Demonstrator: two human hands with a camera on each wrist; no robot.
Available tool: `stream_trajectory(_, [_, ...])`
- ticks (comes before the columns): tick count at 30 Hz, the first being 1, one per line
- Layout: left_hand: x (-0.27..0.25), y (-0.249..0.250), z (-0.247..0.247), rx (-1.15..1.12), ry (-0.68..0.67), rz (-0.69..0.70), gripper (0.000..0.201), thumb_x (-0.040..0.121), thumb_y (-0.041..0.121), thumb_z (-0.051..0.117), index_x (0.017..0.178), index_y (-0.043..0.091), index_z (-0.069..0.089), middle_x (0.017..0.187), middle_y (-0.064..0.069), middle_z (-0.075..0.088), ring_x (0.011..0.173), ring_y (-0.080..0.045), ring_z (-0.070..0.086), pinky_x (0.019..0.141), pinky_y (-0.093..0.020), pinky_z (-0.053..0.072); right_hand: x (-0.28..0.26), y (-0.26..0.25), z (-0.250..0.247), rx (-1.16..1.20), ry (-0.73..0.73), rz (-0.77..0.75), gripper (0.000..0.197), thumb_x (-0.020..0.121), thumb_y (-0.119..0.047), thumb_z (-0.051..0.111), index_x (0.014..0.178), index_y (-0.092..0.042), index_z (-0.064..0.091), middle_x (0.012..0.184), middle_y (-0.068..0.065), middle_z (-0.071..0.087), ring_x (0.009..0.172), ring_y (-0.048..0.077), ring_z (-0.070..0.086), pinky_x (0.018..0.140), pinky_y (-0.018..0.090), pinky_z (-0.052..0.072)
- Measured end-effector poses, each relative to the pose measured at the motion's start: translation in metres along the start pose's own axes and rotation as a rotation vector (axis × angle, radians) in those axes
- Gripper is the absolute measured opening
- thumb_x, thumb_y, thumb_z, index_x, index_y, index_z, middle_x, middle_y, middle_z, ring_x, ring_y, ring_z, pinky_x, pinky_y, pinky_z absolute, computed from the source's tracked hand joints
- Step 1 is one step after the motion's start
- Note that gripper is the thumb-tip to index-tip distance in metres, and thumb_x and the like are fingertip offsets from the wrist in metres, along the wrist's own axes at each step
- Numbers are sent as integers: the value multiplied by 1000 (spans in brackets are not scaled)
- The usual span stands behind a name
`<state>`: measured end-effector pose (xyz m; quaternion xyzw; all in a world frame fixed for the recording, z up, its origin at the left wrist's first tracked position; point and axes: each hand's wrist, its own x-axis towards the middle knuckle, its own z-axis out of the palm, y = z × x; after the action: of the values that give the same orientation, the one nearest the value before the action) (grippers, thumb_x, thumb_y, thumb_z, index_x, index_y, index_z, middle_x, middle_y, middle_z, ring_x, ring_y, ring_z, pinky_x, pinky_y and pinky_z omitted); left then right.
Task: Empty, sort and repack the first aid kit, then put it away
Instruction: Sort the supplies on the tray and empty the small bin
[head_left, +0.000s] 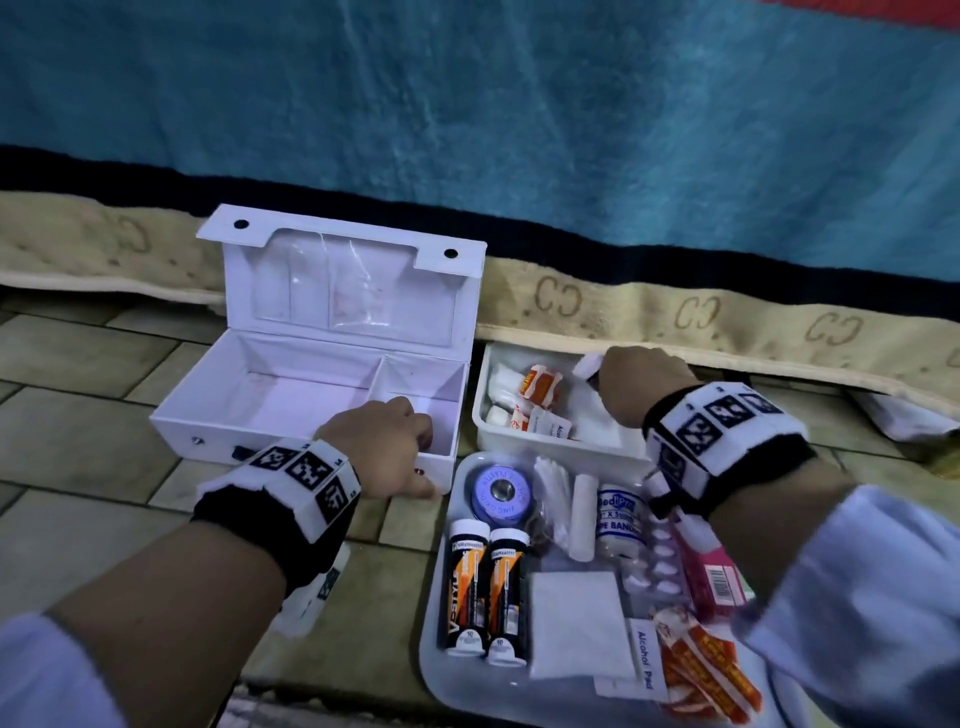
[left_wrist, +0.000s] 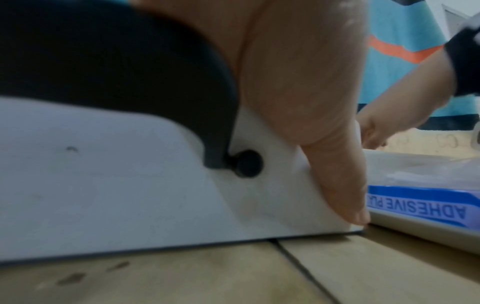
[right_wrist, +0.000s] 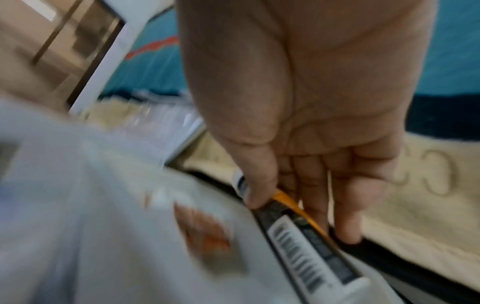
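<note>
The kit (head_left: 311, 384) sits open on the tiled floor (head_left: 78, 374), lid upright. Both of its compartments (one large, one small) are bare. The left hand (head_left: 384, 447) grips the front right corner of the kit: fingers curl over the rim into the small compartment, and the thumb (left_wrist: 335, 185) presses down the outer front wall.

Just right of the kit stands a white bin (head_left: 485, 415) with assorted sachets. The right hand (head_left: 639, 384) reaches to the bin's far rim and pinches a tube (right_wrist: 298, 224) between thumb and fingers; the tube lies along the rim, near the blanket edge (head_left: 675, 312).

In front of the bin lies a tray (head_left: 441, 623) with sorted stock.

Risks, as judged:
- The tube is pinched at one end only. It may pivot and drop behind the bin, under the blanket.
- The right sleeve (head_left: 857, 597) hangs over the tray and may drag packets off it.
- A pull on the kit corner may tip the lid shut.

Count on the tray:
- Tubes, black and orange (head_left: 485, 592): two.
- Tape roll (head_left: 501, 491): one.
- Bandage rolls (head_left: 618, 519): two visible.
- Gauze pad (head_left: 576, 623): one.
- Pink box (head_left: 711, 571): one.
- Orange sachets: count not readable.
</note>
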<state>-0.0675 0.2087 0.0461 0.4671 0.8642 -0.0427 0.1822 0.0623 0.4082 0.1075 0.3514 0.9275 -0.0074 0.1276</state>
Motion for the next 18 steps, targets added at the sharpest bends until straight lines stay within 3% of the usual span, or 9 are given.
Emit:
stream_trajectory(2, [0,0,0,-1,2,2,59,74,63,61,119,27,49,121,3,45,108,-20,50,88,-39,47,-15,2,-13,168,81,-9,15,96,-21,36,84,-18,45,111,11,59,95,32,54,74,32,36])
stream_trajectory(5, [0,0,0,2,3,4,58,75,62,61,119,27,49,122,3,45,109,-20,49,88,-37,46,-50,-8,-18,258,78,-233,22,96,-29,43,108,-12,48,106,9,56,84,24,50,69,28,34])
stream_trajectory(7, [0,1,0,5,7,5,57,75,61,61,119,27,49,123,3,45,109,-20,49,86,-35,45,-75,-23,-9,243,-26,-379,29,96,-30,46,122,-17,47,109,4,48,90,21,51,76,29,39])
stream_trajectory(9, [0,1,-1,8,9,8,55,77,59,60,120,27,49,122,2,45,109,-20,49,84,-35,45,-86,-36,11,136,-75,-461,29,95,-23,48,123,-17,45,115,6,42,98,27,55,82,35,45])
stream_trajectory(13, [0,1,-1,11,12,14,52,78,56,58,119,27,50,122,2,45,108,-20,49,87,-37,46,-86,-55,40,39,-3,-480,40,92,-15,48,132,-21,43,120,8,41,109,30,48,83,42,45])
stream_trajectory(18, [1,1,0,9,18,16,50,78,55,59,119,26,51,121,1,46,107,-21,49,84,-36,46,-85,-57,47,-4,42,-442,38,92,-24,52,129,-24,42,122,6,48,115,28,47,86,38,42])
